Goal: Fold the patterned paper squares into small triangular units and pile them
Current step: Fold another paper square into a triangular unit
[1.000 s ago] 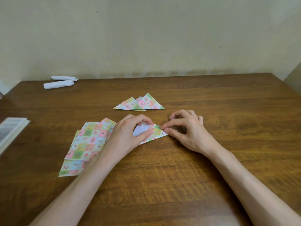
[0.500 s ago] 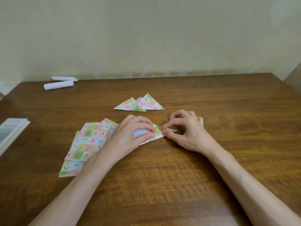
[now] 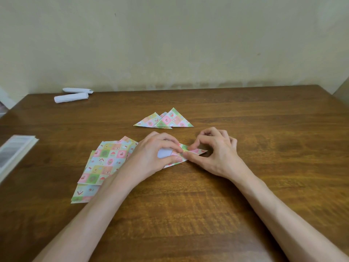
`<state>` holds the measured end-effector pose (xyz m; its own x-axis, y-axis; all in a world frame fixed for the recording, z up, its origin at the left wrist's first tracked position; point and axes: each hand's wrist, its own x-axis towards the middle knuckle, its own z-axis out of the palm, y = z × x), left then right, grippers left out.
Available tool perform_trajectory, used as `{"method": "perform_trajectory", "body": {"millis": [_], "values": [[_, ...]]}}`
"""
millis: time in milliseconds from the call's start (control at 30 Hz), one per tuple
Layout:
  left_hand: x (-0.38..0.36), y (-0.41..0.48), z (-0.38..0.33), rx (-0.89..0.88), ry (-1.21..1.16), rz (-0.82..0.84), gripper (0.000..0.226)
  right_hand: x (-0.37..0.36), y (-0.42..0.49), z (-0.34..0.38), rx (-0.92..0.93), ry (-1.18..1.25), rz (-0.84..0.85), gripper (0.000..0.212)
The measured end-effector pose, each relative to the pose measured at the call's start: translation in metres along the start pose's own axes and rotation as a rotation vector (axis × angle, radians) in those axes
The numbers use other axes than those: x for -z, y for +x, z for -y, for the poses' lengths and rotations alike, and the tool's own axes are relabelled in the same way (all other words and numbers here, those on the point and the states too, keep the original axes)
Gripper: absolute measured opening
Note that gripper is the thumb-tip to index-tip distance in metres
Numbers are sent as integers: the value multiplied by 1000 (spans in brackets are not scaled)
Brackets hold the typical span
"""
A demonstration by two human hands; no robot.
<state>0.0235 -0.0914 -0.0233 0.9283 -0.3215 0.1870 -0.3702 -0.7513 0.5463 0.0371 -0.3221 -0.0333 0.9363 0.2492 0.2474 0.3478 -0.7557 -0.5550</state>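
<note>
A patterned paper square (image 3: pixel 186 151), partly folded with its white underside showing, lies on the wooden table (image 3: pixel 188 205) between my hands. My left hand (image 3: pixel 151 159) pinches its left part between thumb and curled fingers. My right hand (image 3: pixel 217 154) pinches its right end with thumb and forefinger. A stack of unfolded patterned squares (image 3: pixel 102 165) lies to the left, partly under my left forearm. A small pile of folded triangles (image 3: pixel 166 120) sits just beyond my hands.
Two rolled white papers (image 3: pixel 73 95) lie at the table's far left. A white book or pad (image 3: pixel 13 154) sits at the left edge. A pale wall rises behind the table.
The paper's right tip now sticks out further past my right hand's fingers, and the fold has flattened. My left hand's fingers have closed further over the white underside.
</note>
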Motion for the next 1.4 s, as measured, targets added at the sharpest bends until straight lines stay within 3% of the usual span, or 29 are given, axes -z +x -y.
{"method": "perform_trajectory", "body": {"millis": [467, 733, 1400], "values": [[8, -8, 3, -15, 86, -39, 28, -11, -3, 11, 0, -112, -54, 43], [9, -9, 8, -47, -22, 73, 16, -11, -3, 12, 1, -127, -44, 48], [23, -10, 6, 34, 6, 211, 32, -11, -8, 20, 14, -213, -36, 63]]}}
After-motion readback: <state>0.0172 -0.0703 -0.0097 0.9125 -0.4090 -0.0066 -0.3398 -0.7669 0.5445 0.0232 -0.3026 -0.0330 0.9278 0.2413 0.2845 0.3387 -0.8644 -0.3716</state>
